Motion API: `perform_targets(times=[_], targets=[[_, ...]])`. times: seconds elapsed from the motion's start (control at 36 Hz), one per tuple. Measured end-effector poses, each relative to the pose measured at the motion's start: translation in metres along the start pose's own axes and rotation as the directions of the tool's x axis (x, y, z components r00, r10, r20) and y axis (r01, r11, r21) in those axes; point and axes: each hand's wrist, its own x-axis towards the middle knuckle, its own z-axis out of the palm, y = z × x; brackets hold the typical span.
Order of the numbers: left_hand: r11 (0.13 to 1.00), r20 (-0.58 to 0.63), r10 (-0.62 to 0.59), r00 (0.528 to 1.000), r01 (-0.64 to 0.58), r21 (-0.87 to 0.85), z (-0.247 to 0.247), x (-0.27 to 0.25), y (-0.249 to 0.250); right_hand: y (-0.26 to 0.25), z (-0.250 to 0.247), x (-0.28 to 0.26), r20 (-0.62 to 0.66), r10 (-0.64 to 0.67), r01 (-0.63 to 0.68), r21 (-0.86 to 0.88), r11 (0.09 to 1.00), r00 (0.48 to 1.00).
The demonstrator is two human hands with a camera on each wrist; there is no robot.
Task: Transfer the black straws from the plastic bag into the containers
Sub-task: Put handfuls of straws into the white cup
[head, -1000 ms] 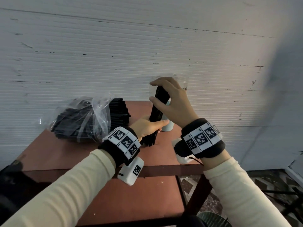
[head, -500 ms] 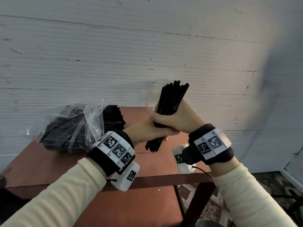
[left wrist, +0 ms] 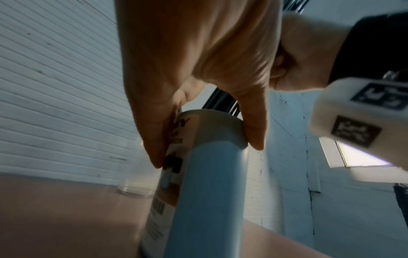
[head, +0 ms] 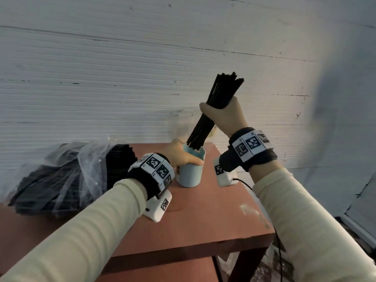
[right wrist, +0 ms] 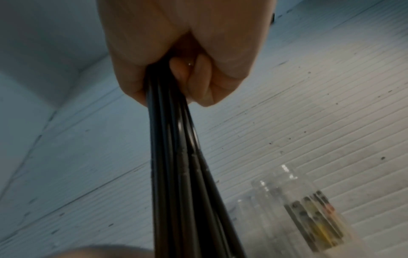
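My right hand [head: 221, 117] grips a bundle of black straws [head: 211, 110] around its middle, tilted, its lower ends at the mouth of a light blue cup [head: 190, 169]. In the right wrist view the straws [right wrist: 176, 165] run down from my fist [right wrist: 176, 61]. My left hand [head: 181, 155] holds the blue cup by its rim; in the left wrist view thumb and fingers [left wrist: 198, 104] clasp the top of the cup [left wrist: 205, 192]. The clear plastic bag [head: 67, 171] with several black straws lies at the left of the table.
A clear glass container [head: 181, 125] stands behind the blue cup near the wall, also seen as a clear jar [right wrist: 298, 209] in the right wrist view. The red-brown table [head: 203, 220] ends at the right; a white ribbed wall [head: 122, 78] stands close behind.
My left hand let go of the straw bundle and took the blue cup's rim. My right hand raised the bundle and swung its lower ends to the cup's mouth.
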Motion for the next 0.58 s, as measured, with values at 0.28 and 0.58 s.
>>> perform_targets(times=[0.28,0.58], targets=[[0.998,0.035,0.039,0.999,-0.040,0.040,-0.004,0.009,-0.011,0.039,0.037,0.014,0.315,0.250,-0.155,-0.297,0.942,0.916],[0.980,0.087,0.174,0.981,-0.164,-0.112,-0.003,0.001,-0.013,0.059,0.040,0.005,0.358,0.341,-0.204,-0.368,0.907,0.870]])
